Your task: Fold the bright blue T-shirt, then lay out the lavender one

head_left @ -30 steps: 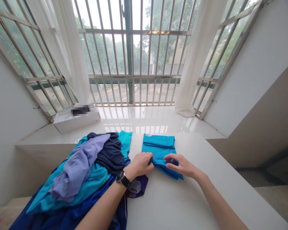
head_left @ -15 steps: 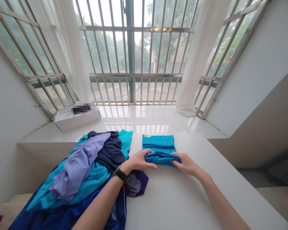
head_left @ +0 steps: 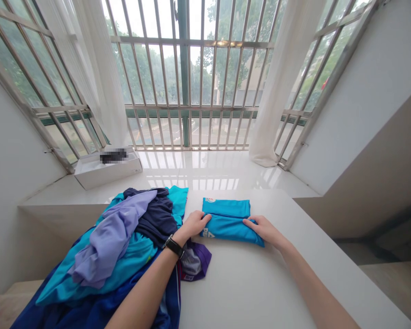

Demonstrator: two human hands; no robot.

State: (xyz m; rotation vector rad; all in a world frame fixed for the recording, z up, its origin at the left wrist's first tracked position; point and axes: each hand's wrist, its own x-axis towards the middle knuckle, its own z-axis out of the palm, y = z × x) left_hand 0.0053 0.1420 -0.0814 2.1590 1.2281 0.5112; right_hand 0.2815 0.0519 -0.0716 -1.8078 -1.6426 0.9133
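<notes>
A bright blue garment [head_left: 230,228], folded into two long strips side by side, lies on the white table [head_left: 246,288]. White lettering shows at its near left corner and a small badge at its far left one. My left hand [head_left: 194,224], a black watch on its wrist, pinches the left end of the near strip with the thumb on top. At the right end my right hand [head_left: 265,232] grips the same strip, its thumb and fingers closed on the cloth. Whether this is a shirt or shorts I cannot tell.
To the left rises a heap of loose clothes, with a lilac garment [head_left: 113,240] and a dark navy one [head_left: 155,214] on top. A purple piece [head_left: 202,260] juts from its edge. On the sill stands a white box [head_left: 113,172], below a barred window with white curtains.
The near part of the blue garment, bunched between my hands before, now lies flat as a strip against the far one. Its white lettering has come into view.
</notes>
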